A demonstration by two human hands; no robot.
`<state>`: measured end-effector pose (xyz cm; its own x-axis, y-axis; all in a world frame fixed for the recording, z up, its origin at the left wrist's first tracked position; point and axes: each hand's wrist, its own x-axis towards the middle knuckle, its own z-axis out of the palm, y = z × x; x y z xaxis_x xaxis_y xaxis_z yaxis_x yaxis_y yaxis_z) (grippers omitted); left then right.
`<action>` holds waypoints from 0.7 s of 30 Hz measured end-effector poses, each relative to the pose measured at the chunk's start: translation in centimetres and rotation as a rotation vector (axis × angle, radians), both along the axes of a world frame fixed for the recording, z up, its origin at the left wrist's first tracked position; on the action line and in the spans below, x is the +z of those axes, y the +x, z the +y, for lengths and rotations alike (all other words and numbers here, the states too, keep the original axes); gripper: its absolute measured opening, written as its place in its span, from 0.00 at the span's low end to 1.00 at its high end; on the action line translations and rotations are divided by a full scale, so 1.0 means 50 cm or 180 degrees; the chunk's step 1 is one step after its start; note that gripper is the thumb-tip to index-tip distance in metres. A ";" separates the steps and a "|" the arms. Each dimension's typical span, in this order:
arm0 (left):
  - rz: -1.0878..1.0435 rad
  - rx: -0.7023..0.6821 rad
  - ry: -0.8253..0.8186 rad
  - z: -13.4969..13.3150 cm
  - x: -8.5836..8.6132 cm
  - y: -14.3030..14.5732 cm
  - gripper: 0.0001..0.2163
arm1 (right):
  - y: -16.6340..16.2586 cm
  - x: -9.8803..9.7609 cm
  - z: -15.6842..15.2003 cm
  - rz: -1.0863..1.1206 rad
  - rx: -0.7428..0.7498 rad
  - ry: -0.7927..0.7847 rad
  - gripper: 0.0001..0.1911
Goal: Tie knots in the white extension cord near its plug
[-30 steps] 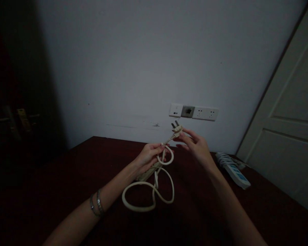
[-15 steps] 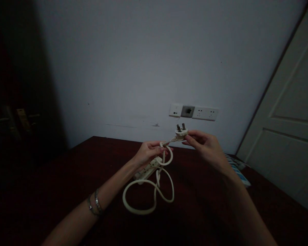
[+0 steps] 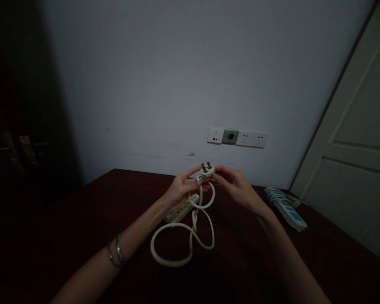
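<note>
Between my hands is a white plug (image 3: 207,170) with its metal prongs pointing up. My right hand (image 3: 236,183) pinches the plug from its right side. My left hand (image 3: 184,188) is closed on the white power cord (image 3: 213,196) just below the plug, where the cord makes a small loop. From there the cord hangs in twisted loops down toward the dark red tabletop. A white power strip (image 3: 184,209) lies on the table behind the cord, partly covered by my left hand and wrist.
Another power strip (image 3: 291,215), white with blue socket faces and a bundled cord (image 3: 275,195), lies at the table's right. Wall sockets (image 3: 251,139) sit above the back edge of the dark red table (image 3: 129,179). A white door (image 3: 361,139) stands at the right.
My right hand has moved left with the plug, bringing it close to my left hand. The blue-faced power strip at the right shows more fully now. My left hand stays nearly in place.
</note>
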<state>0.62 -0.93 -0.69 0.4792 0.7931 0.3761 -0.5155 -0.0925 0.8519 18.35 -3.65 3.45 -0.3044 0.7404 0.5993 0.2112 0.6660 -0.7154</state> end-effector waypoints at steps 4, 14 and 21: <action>0.0086 -0.0130 -0.0004 0.003 0.001 -0.003 0.35 | 0.006 0.001 -0.008 0.0019 0.0403 -0.0403 0.12; 0.0913 0.0415 0.0354 0.003 0.004 -0.005 0.26 | -0.006 -0.012 0.007 0.0377 0.0344 -0.0832 0.15; 0.2409 0.2822 0.1979 -0.034 0.019 -0.008 0.15 | -0.007 -0.014 0.013 0.0571 -0.0112 -0.0766 0.14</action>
